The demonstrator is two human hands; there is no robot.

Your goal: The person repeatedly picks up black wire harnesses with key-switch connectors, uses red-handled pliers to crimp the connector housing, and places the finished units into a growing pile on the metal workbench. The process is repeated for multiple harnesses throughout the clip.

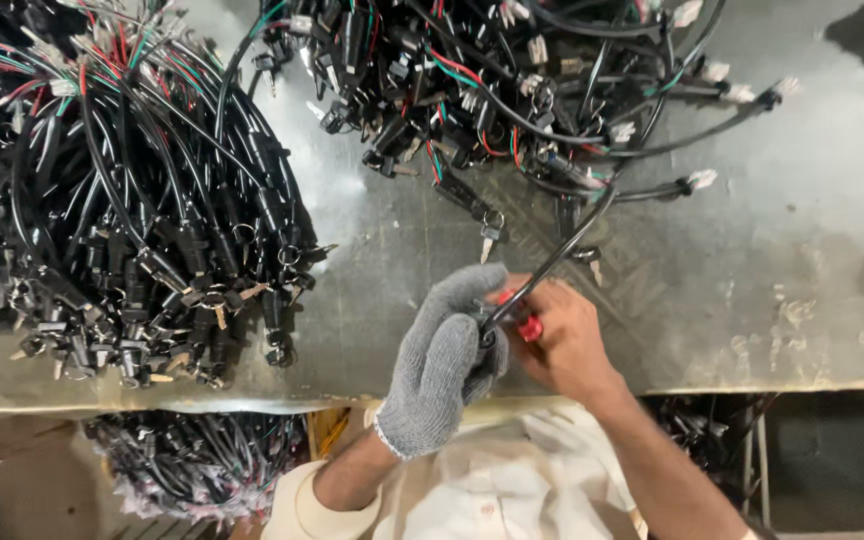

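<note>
My left hand (442, 360), in a grey knit glove, is closed around the lower end of a black cable (562, 250) near the table's front edge. My bare right hand (562, 340) presses against it from the right and grips a small red-handled tool (527, 325) at the same cable end. The cable runs up and to the right from my hands to a white connector (702, 179). The part gripped between my hands is hidden by my fingers.
A big bundle of black cables with keyed locks (132, 220) lies at the left of the metal table (752, 300). A looser heap (512, 90) lies at the top middle. More cable bundles (192, 460) sit below the table edge.
</note>
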